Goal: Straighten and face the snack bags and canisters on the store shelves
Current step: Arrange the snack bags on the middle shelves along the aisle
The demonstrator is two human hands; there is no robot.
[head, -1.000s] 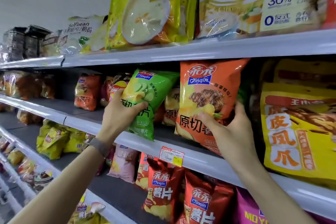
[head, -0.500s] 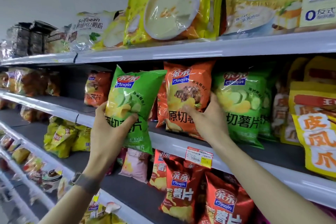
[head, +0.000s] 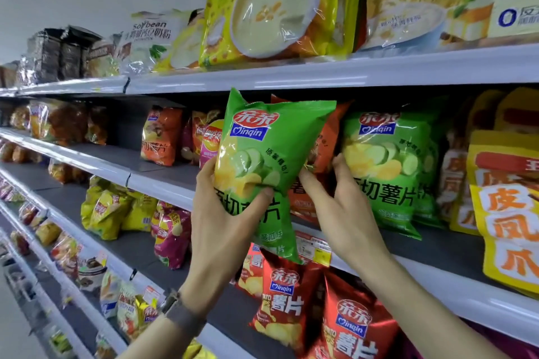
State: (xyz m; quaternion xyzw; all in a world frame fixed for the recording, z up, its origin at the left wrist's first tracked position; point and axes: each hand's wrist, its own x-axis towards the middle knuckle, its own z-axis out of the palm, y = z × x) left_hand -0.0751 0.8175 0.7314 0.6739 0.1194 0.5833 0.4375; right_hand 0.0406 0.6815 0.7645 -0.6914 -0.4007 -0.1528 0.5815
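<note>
My left hand grips a green Qinqin chip bag by its lower half and holds it upright, in front of the middle shelf. Behind it stands an orange chip bag, mostly hidden. My right hand has its fingers on the orange bag's lower right edge. Just right of that hand another green chip bag stands on the shelf, face forward.
Yellow pouches fill the shelf's right end. An orange bag and pink bags stand further left. Large soup and oatmeal bags sit on the top shelf. Red chip bags line the shelf below, behind a price tag.
My left hand has carried the green bag rightward and up, so it now covers most of the orange bag. My right hand has stayed on the orange bag.
</note>
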